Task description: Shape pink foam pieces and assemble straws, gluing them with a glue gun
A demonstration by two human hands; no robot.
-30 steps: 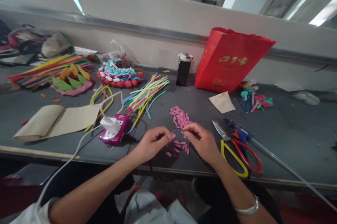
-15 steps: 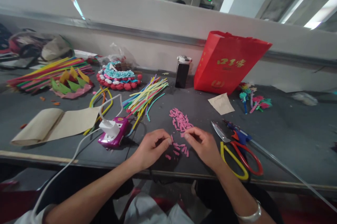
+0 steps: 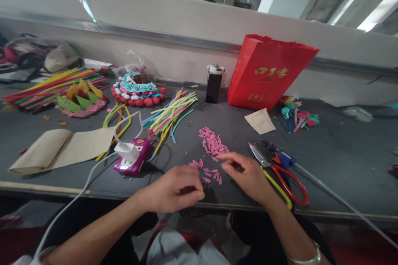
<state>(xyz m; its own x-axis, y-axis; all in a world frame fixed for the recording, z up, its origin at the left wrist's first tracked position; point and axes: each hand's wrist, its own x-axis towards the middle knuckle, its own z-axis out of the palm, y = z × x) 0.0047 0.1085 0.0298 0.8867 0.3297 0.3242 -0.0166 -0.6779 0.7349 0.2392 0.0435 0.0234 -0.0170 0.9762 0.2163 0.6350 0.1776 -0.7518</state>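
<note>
Small pink pieces, perhaps foam or pipe-cleaner snippets, lie in a main heap (image 3: 213,140) on the dark desk. A smaller scatter of pink pieces (image 3: 213,173) sits nearer to me, between my hands. My left hand (image 3: 175,188) is by the desk's front edge, left of the scatter, with fingers curled in and thumb close to them; anything inside is hidden. My right hand (image 3: 245,173) rests at the near right side of the heap, index finger stretched out and thumb apart from it. Nothing shows between its fingers.
Yellow-and-red-handled scissors (image 3: 289,186) and a blue glue gun (image 3: 284,160) lie right of my right hand. A purple power socket (image 3: 133,159) with a white cable stands left. Behind are pipe cleaners (image 3: 171,111), a black bottle (image 3: 214,86) and a red bag (image 3: 269,74).
My left hand has moved left and toward me, away from the pink pieces, uncovering a few at the scatter's left. My right hand has shifted slightly right.
</note>
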